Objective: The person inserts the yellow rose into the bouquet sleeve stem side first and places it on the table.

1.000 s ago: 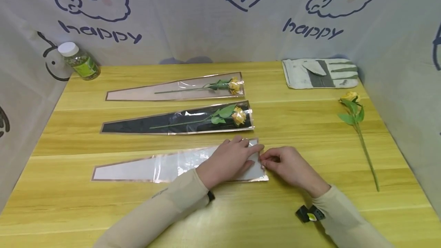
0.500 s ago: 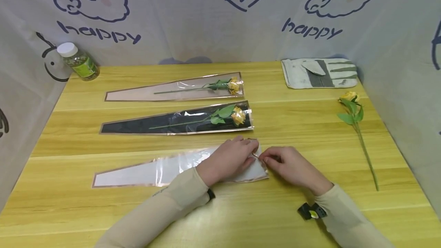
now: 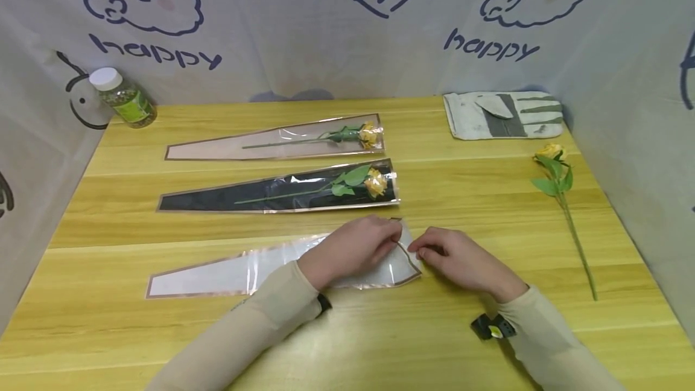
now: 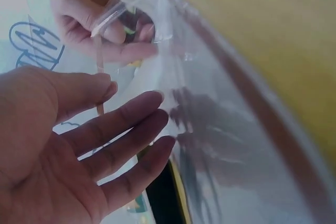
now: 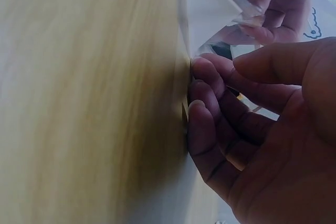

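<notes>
A clear-fronted white flower sleeve [image 3: 206, 275] with a rose-gold border lies nearest the person, its wide end toward the right. My left hand [image 3: 355, 249] pinches the upper film edge [image 3: 408, 256] at that end and holds it up from the white backing. In the right wrist view the lifted film [image 5: 231, 3] shows between the left thumb and finger. My right hand [image 3: 456, 258] sits at the sleeve's right edge, fingers curled and fingertips pinching the backing's rim close to the table. Its exact grip is partly hidden.
Behind lie a black sleeve [image 3: 217, 198] and a pale pink sleeve [image 3: 212, 148], each holding a yellow rose. A loose yellow rose [image 3: 554, 174] lies at right, below a work glove [image 3: 505, 116]. A jar [image 3: 125, 98] stands back left on the table [image 3: 347, 343].
My left hand has drawn the film edge leftward and up off the backing, so the sleeve's wide end gapes. The right hand stays almost in place at the rim.
</notes>
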